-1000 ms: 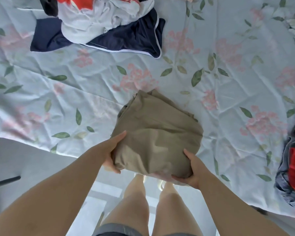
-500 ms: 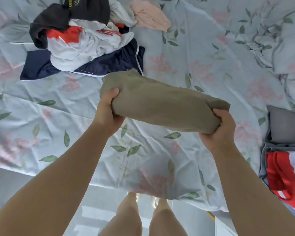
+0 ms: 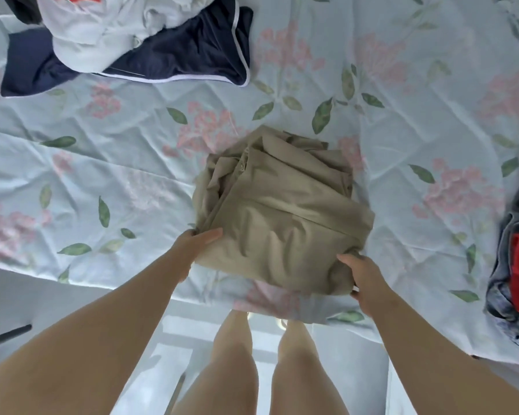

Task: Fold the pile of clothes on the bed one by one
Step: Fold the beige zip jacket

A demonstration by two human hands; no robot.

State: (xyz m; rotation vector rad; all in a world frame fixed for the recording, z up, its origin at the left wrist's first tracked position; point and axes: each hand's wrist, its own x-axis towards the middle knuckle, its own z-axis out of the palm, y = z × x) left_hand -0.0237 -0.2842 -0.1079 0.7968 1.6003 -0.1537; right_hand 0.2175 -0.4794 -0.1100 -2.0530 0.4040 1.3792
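Khaki garment [image 3: 282,217] folded near bed [image 3: 102,175] edge; left grip [image 3: 198,244], right grip [image 3: 363,277] each clamp near corner, likely to hold folds together for lifting.

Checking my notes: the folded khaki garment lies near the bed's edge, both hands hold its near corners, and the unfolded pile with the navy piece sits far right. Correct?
Wrong side: in the head view the unfolded pile with the navy piece sits far left. The rest holds: the khaki garment lies near the bed's edge, left hand and right hand holding its near corners.
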